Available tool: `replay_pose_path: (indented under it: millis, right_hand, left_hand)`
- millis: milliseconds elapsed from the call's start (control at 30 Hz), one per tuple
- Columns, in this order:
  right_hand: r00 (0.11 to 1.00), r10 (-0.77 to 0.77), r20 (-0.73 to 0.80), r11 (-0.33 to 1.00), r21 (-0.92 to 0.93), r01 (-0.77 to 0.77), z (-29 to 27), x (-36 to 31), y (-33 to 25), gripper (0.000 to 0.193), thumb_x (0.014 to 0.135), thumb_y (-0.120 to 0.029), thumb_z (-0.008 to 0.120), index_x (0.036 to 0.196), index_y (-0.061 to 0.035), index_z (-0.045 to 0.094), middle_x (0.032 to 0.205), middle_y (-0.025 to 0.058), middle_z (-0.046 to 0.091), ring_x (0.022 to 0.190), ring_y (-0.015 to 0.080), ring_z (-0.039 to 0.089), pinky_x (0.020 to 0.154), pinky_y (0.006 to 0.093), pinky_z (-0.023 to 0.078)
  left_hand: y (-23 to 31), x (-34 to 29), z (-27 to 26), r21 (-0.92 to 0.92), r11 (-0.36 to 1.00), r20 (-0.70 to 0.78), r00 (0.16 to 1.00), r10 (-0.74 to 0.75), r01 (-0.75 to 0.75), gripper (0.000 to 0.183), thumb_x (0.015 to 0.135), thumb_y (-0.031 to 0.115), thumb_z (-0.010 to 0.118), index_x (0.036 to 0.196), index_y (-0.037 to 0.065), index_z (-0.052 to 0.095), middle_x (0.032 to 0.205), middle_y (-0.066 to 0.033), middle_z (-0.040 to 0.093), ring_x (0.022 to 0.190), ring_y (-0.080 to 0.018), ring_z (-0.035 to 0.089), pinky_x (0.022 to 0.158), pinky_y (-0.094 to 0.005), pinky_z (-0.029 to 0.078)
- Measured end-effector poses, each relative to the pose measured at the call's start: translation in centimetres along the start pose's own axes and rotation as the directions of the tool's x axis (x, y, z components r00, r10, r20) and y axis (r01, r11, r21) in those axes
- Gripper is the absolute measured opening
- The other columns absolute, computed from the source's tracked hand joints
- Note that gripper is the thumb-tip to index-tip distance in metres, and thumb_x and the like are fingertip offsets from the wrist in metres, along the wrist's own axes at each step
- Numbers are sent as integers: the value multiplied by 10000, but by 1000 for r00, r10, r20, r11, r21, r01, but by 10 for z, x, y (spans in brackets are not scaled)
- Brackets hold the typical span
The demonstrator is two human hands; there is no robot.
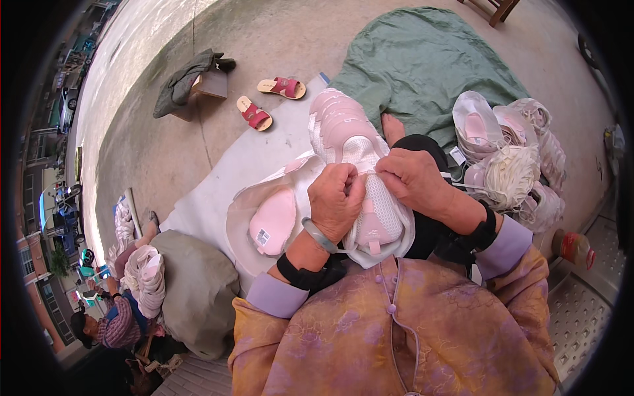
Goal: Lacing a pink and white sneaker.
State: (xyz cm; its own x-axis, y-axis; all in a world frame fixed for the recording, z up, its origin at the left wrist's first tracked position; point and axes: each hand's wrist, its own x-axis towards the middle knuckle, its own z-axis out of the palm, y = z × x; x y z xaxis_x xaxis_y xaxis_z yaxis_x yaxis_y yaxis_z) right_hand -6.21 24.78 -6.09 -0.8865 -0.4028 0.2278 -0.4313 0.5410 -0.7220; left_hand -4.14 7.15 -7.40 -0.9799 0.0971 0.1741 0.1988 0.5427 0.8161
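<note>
A pink and white sneaker upper (pixel 347 125) lies across my lap, its toe end pointing away from me and its padded tongue (pixel 374 228) toward me. Over the lacing area, my left hand (pixel 335 201) and my right hand (pixel 417 179) are close together, thumbs and fingers pinched. Between them runs what looks like a thin white shoelace, mostly covered by the fingers. White strands show below both hands. Beside my left hand is a second white upper (pixel 241 228) with a pink lining piece (pixel 274 221) carrying a small white label.
Laced uppers (pixel 512 175) are heaped at my right, near a bottle (pixel 573 248). A green cloth (pixel 422 59) spreads ahead. Red slippers (pixel 255 115) and a cloth-draped box (pixel 210 86) are on the floor. At far left, another person (pixel 119 323) sits behind a grey covered bundle (pixel 198 290).
</note>
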Motion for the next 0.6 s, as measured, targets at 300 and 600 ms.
replay_pose_path:
  millis: [300, 600]
  right_hand:
    - [996, -64, 59, 992, -107, 70, 10, -2, -4, 35, 724, -72, 599, 722, -60, 566, 719, 111, 558, 650, 319, 580, 574, 401, 466]
    - [953, 266, 143, 932, 214, -292, 7, 2, -3, 96, 755, -73, 562, 841, -31, 573, 780, 160, 576, 735, 336, 582, 646, 388, 455]
  left_hand:
    - [4, -17, 8, 3, 999, -111, 993, 47, -47, 135, 751, 34, 675, 839, 11, 576, 685, -37, 529, 525, -85, 493, 471, -214, 415]
    - [2, -20, 0, -224, 971, -36, 995, -93, 83, 152, 771, 27, 641, 912, 8, 588, 740, -31, 539, 582, -75, 479, 534, -200, 405]
